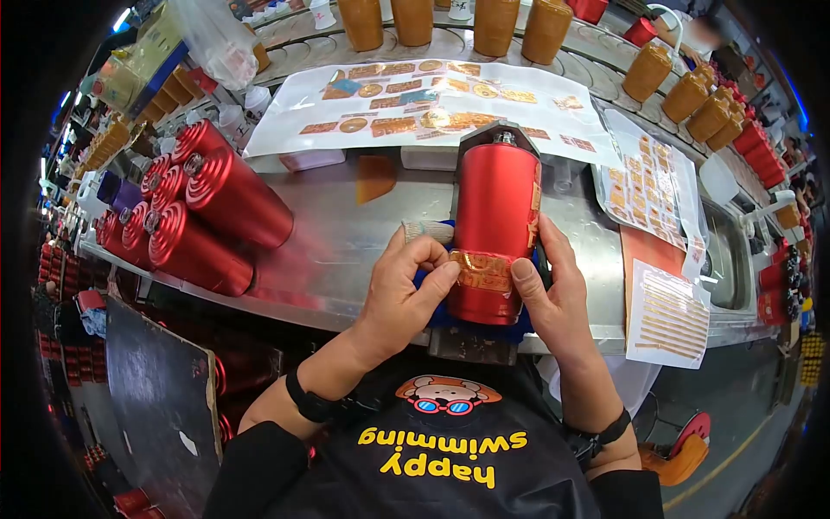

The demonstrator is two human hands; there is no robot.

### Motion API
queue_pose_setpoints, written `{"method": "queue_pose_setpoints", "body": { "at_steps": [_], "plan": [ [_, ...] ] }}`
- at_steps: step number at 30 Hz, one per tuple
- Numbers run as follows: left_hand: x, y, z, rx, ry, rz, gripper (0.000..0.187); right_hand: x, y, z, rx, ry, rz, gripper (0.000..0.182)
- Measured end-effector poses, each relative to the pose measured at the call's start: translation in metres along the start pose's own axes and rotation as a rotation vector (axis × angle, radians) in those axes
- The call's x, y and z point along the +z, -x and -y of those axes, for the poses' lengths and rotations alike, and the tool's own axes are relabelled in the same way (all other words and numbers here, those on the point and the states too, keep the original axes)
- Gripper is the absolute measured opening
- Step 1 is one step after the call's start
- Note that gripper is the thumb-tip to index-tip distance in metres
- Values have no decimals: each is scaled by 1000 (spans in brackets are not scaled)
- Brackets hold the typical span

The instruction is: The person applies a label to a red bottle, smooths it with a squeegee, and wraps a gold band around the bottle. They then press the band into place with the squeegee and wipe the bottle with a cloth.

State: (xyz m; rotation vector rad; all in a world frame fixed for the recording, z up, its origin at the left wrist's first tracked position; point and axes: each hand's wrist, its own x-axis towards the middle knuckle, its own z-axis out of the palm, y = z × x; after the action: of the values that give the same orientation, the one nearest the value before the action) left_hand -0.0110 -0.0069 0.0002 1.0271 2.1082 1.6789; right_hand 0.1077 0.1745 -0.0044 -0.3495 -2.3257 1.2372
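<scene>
A red bottle (497,195) lies in front of me on a holder with blue padding (527,327), its metal neck pointing away. A gold patterned decal strip (482,270) crosses its lower part. With thumb and bent forefinger, my left hand (402,290) pinches the left end of that strip. My right hand (558,290) curves round the bottle's right side, its thumb pressing near the strip's right end. Further gold marking runs along the bottle's upper right side. The fingers of my right hand behind the bottle are partly hidden.
Several red bottles (238,195) lie stacked at the left. Behind the holder is a white decal sheet (285,121); more sheets (644,186) and a strip sheet (666,316) lie right, beside a sink (735,259). Brown bottles (497,30) stand on the conveyor (596,73).
</scene>
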Motion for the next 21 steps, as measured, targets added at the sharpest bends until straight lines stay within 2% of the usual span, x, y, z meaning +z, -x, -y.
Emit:
{"method": "queue_pose_setpoints", "body": {
  "at_steps": [4,10,13,16,19,21],
  "plan": [
    [2,3,1,-58,72,-26,13,0,1,-3,-4,4,-4,72],
    [-2,0,2,195,-35,-75,9,0,0,-2,-22,-7,0,74],
    [2,0,-2,220,19,-143,9,0,1,0,-20,13,-2,75],
    [0,0,4,212,-83,-101,10,1,1,0,-31,15,-7,76],
    [3,2,7,108,-33,-84,11,-1,1,1,-19,52,1,70],
    [1,1,9,75,-27,-51,12,0,1,0,-19,31,-4,75]
  ]
}}
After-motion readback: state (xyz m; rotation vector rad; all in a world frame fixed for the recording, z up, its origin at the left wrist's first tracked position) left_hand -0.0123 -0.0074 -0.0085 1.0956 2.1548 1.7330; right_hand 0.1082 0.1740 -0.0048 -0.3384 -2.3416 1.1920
